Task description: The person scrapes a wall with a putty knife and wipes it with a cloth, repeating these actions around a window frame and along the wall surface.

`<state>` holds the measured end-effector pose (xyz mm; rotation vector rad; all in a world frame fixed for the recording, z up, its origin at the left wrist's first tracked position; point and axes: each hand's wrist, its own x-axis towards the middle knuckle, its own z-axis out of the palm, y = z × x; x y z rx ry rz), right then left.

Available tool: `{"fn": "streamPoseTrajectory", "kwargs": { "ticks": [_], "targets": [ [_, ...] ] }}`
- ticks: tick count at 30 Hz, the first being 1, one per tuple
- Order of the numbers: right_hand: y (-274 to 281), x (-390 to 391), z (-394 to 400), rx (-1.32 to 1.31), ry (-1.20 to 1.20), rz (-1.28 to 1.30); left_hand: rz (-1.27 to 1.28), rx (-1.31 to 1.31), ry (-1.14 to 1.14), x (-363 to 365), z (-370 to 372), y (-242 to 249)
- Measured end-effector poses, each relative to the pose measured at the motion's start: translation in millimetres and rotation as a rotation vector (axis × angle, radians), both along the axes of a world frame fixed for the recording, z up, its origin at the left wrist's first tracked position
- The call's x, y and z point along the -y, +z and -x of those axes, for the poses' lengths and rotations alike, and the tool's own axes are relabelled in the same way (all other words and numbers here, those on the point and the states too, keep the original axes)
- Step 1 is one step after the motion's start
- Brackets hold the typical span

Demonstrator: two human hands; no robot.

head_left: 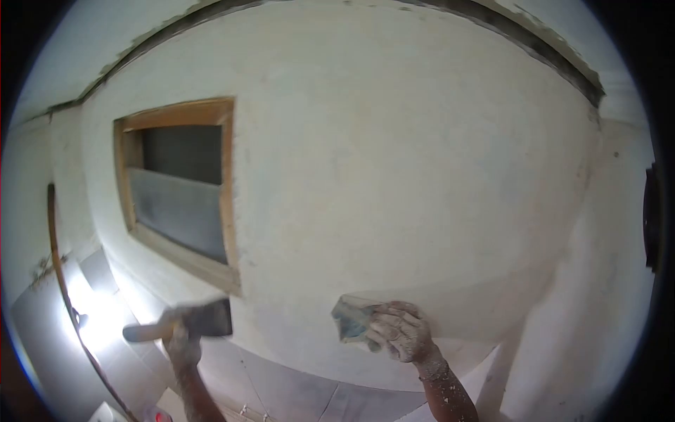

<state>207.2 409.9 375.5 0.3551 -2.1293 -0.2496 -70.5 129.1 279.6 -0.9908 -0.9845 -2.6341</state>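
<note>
"How many hands are up at the wall [394, 162]?"

"Two. One left hand [184, 344] and one right hand [401, 332], both dusted white."

"And tools?"

"One brush [190, 322], blurred, in the left hand. One folded sanding pad [351, 320] under the right hand. That makes two things held, one to each hand."

"Openings in the wall?"

"One window [184, 190], with one wooden frame [226, 190] around it."

"Anything else to count?"

"One brown hose [60, 267] curving down the left side. One bright lamp [91, 309] low on the left. One dark gap [555, 56] running along the top of the wall. On the floor I can make out one small red thing [160, 416], too small to name."
</note>
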Motion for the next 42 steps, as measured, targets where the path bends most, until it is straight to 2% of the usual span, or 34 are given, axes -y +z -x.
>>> {"fn": "streamPoseTrajectory", "kwargs": {
  "ticks": [1, 3, 10, 13, 16, 17, 19, 20, 22, 25, 29, 30, 35, 37, 40, 42],
  "targets": [
    [-1.7, 0.5, -0.2, -0.008, -0.042, -0.003, -0.038, -0.067, 0.032, -12.4, -12.1, 34.6],
    [-3.4, -0.3, 3.5, -0.006, -0.008, 0.011, -0.095, -0.111, 0.131, -32.6, -7.8, 59.8],
    [-7.7, 0.2, 8.8, -0.074, -0.022, 0.032, -0.277, -0.151, 0.130, -58.0, 15.6, 148.1],
    [-8.5, -1.3, 10.3, -0.091, -0.051, 0.021, -0.366, -0.182, 0.098, -64.0, 21.2, 168.3],
    [-10.8, 0.0, 11.0, -0.110, -0.072, 0.003, -0.076, -0.764, 0.609, -60.3, 16.8, 172.1],
    [-10.8, -0.7, 11.2, -0.109, -0.074, -0.002, -0.078, -0.764, 0.609, -59.7, 10.8, 170.2],
    [-11.6, -1.1, 11.1, -0.106, -0.075, -0.001, 0.077, -0.667, 0.212, -64.4, -9.7, 162.7],
    [-11.6, -1.2, 10.6, -0.104, -0.073, 0.007, 0.079, -0.667, 0.211, -69.7, -12.9, 163.5],
    [-12.9, -0.6, 10.9, -0.105, -0.067, 0.021, 0.157, -1.084, 0.796, -81.2, -16.9, 164.7],
    [-14.7, 0.4, 11.5, -0.117, -0.082, 0.015, 0.236, -1.075, 0.888, -100.9, -28.3, 149.8],
    [-19.3, -4.8, 10.6, -0.127, -0.108, 0.000, 0.244, -0.900, 0.850, -125.8, -24.9, 135.0],
    [-21.1, -6.7, 10.7, -0.127, -0.114, -0.014, 0.253, -0.934, 0.897, -131.9, -22.7, 132.8],
    [-16.4, 6.7, 12.4, -0.165, -0.126, 0.032, 0.231, -0.804, 0.884, -144.6, -33.9, 150.4],
    [-1.3, 12.7, 5.9, -0.184, -0.134, 0.043, 0.207, -0.765, 0.884, -147.0, -36.0, 150.5],
    [32.8, 16.1, -2.0, -0.397, -0.175, 0.044, 0.225, -0.761, 0.916, -153.8, -36.9, 129.5],
    [67.8, 15.6, 0.7, -0.483, -0.204, -0.001, 0.188, -0.709, 0.891, -154.4, -40.7, 136.5]
  ]
}}
